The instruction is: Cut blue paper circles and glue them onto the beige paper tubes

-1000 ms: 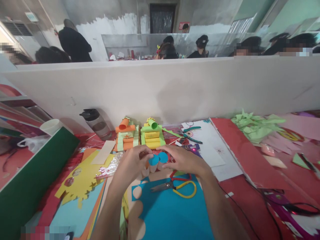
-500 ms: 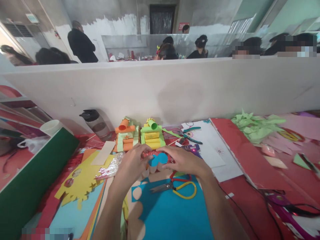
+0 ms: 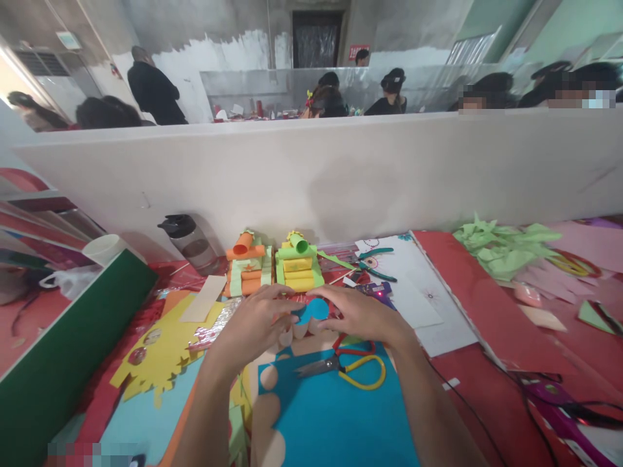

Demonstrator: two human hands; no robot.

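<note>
Two joined or overlapping blue paper circles [image 3: 318,309] are between my hands, above the front of the paper stack. My left hand [image 3: 257,324] pinches the left one, its fingertips covering part of it. Around the right one, my right hand [image 3: 357,313] has its thumb below and fingers above. Beige rounded paper pieces [image 3: 286,336] show under the circles. Scissors [image 3: 317,368] with one red and one yellow handle lie slightly apart on a blue sheet [image 3: 341,421], whose left edge has round cut-outs over beige paper.
Behind my hands stand an orange paper model [image 3: 250,267] and a yellow-green one [image 3: 298,264]. Pliers [image 3: 377,263] lie right of them. A bottle [image 3: 189,243], green board [image 3: 73,337] and yellow cut paper [image 3: 150,353] are left. A white partition [image 3: 233,175] rises behind; people are beyond it.
My left fingers have shifted over the left blue circle and now hide more of it. My right hand keeps nearly the same pose. The whole view has shifted slightly.
</note>
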